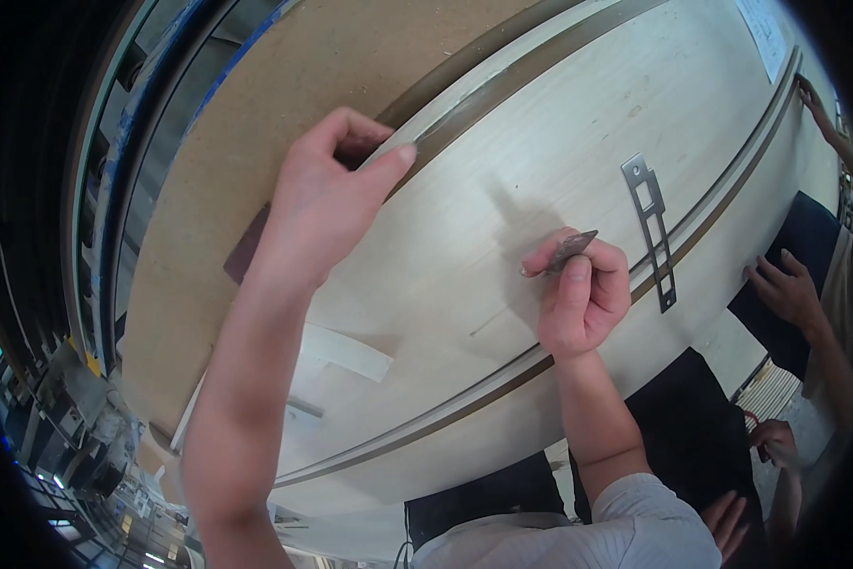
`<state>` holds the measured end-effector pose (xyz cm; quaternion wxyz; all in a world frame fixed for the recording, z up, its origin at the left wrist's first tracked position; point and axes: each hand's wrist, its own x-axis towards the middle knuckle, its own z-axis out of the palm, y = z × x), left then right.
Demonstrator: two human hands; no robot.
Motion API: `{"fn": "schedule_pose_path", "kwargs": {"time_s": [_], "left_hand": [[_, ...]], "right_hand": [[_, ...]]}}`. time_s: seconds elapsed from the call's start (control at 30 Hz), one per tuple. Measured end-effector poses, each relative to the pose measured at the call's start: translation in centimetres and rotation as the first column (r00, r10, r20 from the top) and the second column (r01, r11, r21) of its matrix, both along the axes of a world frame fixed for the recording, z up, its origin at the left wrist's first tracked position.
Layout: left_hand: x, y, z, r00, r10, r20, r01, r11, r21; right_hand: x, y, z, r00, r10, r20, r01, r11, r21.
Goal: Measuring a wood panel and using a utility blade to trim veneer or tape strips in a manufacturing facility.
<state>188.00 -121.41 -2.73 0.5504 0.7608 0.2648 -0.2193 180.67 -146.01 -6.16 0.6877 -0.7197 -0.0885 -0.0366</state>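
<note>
A pale wood panel with brown edge strips lies across the work surface. My left hand is closed around its far long edge, thumb on top and fingers curled over the side, partly hidden. Above the panel, my right hand pinches a small flat grey piece, blade-like with a pointed corner, between thumb and fingers. To the right of that hand a metal strike plate with rectangular cutouts lies over the panel's near groove. Under my left forearm shows a dark reddish-brown flat piece.
Brown board extends beyond the panel. A white strip lies right of my left forearm, near a small metal bar. A paper sheet is at the top right. Other people's hands and dark clothing are at the right.
</note>
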Motion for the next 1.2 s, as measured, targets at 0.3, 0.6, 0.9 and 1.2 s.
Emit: {"fn": "schedule_pose_path", "kwargs": {"time_s": [0.3,0.6,0.9,1.2], "left_hand": [[1.3,-0.9,0.2,0.999,0.013,-0.042,-0.013,1.000,0.013],[-1.2,0.9,0.3,0.998,0.032,-0.047,-0.031,0.999,0.020],[-0.7,0.4,0.6,1.000,0.003,-0.018,-0.003,1.000,-0.005],[-0.5,0.2,0.3,1.000,0.017,-0.006,-0.017,0.999,-0.049]], "right_hand": [[0.2,0.1,0.4,1.000,0.015,0.014,-0.015,1.000,-0.011],[0.1,0.1,0.4,1.000,0.014,-0.008,-0.014,1.000,0.001],[0.2,0.0,0.1,1.000,0.015,-0.003,-0.015,1.000,0.001],[0.0,0.0,-0.1,1.000,0.006,-0.011,-0.006,1.000,0.003]]}}
